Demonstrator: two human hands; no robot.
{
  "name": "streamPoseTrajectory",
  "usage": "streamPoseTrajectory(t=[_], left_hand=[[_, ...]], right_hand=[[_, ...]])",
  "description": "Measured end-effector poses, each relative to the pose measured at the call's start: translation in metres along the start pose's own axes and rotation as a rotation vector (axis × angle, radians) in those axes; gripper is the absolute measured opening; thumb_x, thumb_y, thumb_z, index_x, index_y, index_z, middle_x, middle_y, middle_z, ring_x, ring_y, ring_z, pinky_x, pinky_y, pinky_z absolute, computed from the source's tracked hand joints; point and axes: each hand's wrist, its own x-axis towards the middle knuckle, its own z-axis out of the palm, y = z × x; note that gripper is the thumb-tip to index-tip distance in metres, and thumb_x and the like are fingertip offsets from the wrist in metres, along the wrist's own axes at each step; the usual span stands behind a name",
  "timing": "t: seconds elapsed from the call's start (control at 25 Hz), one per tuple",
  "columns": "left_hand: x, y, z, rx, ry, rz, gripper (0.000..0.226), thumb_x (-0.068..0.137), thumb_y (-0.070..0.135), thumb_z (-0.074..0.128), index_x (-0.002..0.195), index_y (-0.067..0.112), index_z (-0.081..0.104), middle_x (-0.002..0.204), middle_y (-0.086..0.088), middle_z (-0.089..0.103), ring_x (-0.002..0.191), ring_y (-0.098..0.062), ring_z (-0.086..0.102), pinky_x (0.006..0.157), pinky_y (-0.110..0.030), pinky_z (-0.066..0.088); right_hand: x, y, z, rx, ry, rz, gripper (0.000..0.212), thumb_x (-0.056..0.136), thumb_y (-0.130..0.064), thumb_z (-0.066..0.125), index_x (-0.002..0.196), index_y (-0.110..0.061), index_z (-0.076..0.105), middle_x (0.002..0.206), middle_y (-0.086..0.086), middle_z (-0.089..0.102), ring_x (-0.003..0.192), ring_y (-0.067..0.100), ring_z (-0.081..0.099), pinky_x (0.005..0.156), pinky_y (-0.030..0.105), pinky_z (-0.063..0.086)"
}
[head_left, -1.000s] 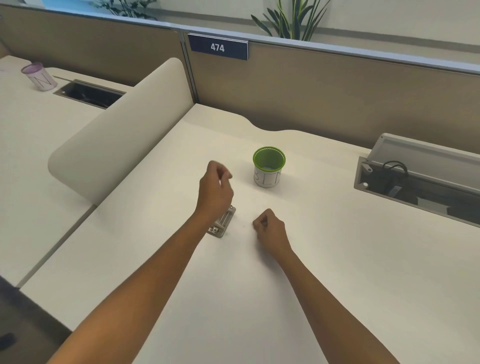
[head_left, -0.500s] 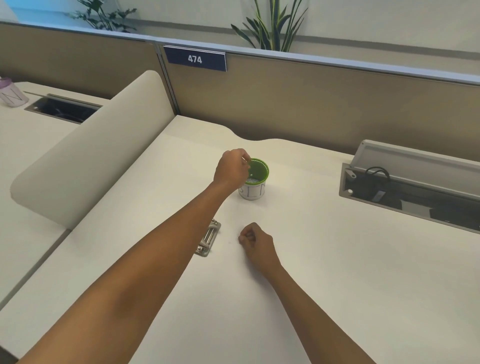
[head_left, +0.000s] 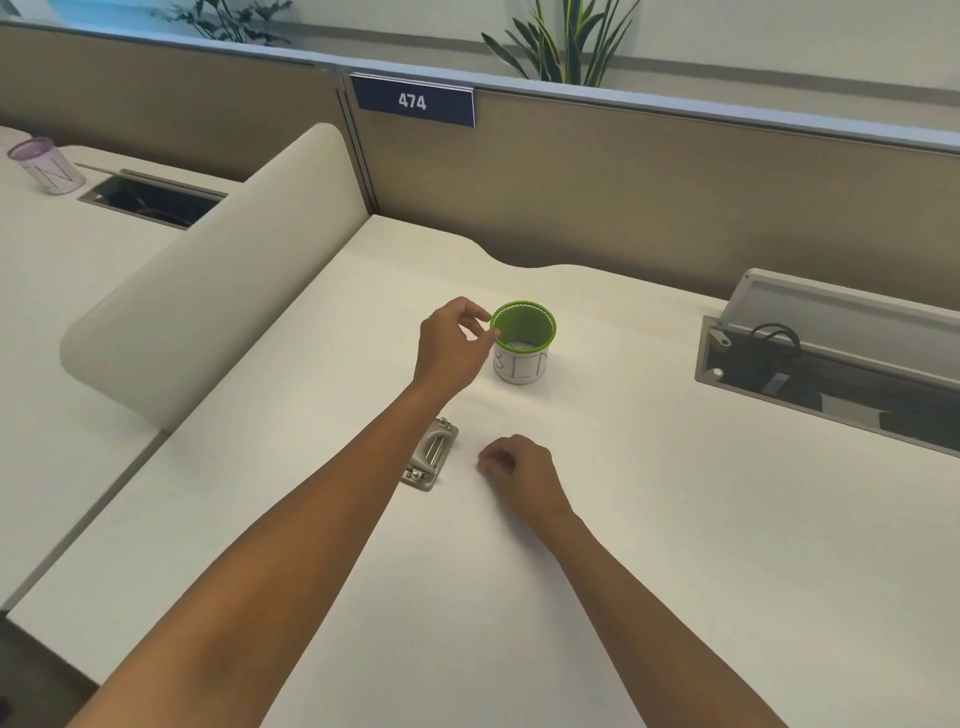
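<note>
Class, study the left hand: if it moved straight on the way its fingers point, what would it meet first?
Most likely the green cup: the left hand points its fingertips at the cup's near rim, close beside it. Whether they touch it is unclear.

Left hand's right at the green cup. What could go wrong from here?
1. The left hand has its thumb close against the rim of the green cup, which stands free on the desk. A small nudge could probably slide or tip it.
2. That arm crosses just above the metal tool. Drawing back low could sweep the tool along the desk.
</note>
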Motion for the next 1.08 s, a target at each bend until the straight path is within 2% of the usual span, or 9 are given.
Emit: streamPoseTrajectory(t=[0.12,0.2,0.36,0.56,0.68,0.8,0.92,1.08], left_hand=[[-0.018,-0.015,-0.014,-0.037,0.041,-0.046,0.009,0.084,0.016,0.074,0.092,0.017,0.070,0.073,0.011,0.062,0.061,-0.001,0.051,0.061,-0.010,0.040],[-0.030,-0.025,-0.023,-0.056,0.064,-0.082,0.008,0.085,0.014,0.072,0.091,0.018,0.071,0.073,0.009,0.062,0.064,-0.008,0.051,0.063,-0.013,0.041],[-0.049,-0.042,-0.040,-0.091,0.124,-0.133,0.009,0.085,0.011,0.070,0.091,0.018,0.071,0.075,0.005,0.064,0.066,-0.012,0.052,0.059,-0.005,0.041],[-0.069,-0.057,-0.048,-0.087,0.143,-0.196,0.009,0.087,0.011,0.068,0.092,0.017,0.072,0.079,0.004,0.065,0.073,-0.013,0.055,0.063,-0.012,0.041],[-0.078,-0.059,-0.046,-0.102,0.146,-0.203,0.009,0.088,0.011,0.067,0.091,0.018,0.072,0.079,0.007,0.065,0.074,-0.012,0.055,0.067,-0.019,0.043],[-0.087,-0.060,-0.042,-0.105,0.147,-0.218,0.010,0.088,0.012,0.066,0.090,0.020,0.071,0.080,0.008,0.065,0.076,-0.013,0.057,0.065,-0.017,0.043],[-0.094,-0.063,-0.041,-0.094,0.143,-0.214,0.011,0.089,0.012,0.066,0.090,0.021,0.071,0.081,0.010,0.064,0.078,-0.013,0.057,0.063,-0.011,0.040],[-0.101,-0.072,-0.043,-0.088,0.149,-0.223,0.011,0.089,0.010,0.064,0.092,0.018,0.070,0.091,0.006,0.068,0.080,-0.009,0.056,0.063,-0.008,0.039]], right_hand=[[0.002,-0.007,0.006,-0.161,-0.023,0.005,0.012,0.086,-0.024,0.071,0.092,-0.014,0.076,0.095,0.003,0.067,0.085,0.019,0.064,0.074,0.026,0.046],[0.002,-0.013,0.010,-0.259,-0.008,0.000,0.014,0.088,-0.025,0.068,0.092,-0.014,0.075,0.096,0.002,0.067,0.087,0.021,0.063,0.072,0.028,0.042],[0.005,-0.018,0.015,-0.407,0.018,-0.024,0.017,0.092,-0.016,0.059,0.094,-0.008,0.074,0.102,0.006,0.069,0.091,0.028,0.063,0.070,0.030,0.041],[0.005,-0.025,0.025,-0.630,-0.009,-0.117,0.020,0.098,-0.008,0.046,0.094,0.001,0.063,0.104,0.015,0.061,0.096,0.034,0.058,0.067,0.034,0.035],[0.002,-0.025,0.027,-0.748,-0.031,-0.180,0.016,0.095,0.002,0.044,0.095,-0.001,0.060,0.107,0.015,0.059,0.100,0.033,0.056,0.068,0.034,0.031],[-0.001,-0.024,0.029,-0.800,-0.030,-0.215,0.020,0.093,0.005,0.045,0.100,-0.005,0.060,0.110,0.014,0.059,0.101,0.031,0.055,0.072,0.035,0.034],[0.000,-0.022,0.029,-0.705,-0.034,-0.189,0.019,0.094,0.004,0.045,0.102,-0.004,0.061,0.110,0.013,0.059,0.101,0.031,0.056,0.076,0.034,0.039],[0.006,-0.014,0.008,-0.101,0.015,0.107,0.015,0.093,-0.004,0.056,0.092,-0.006,0.071,0.096,0.008,0.071,0.086,0.022,0.061,0.071,0.027,0.043]])
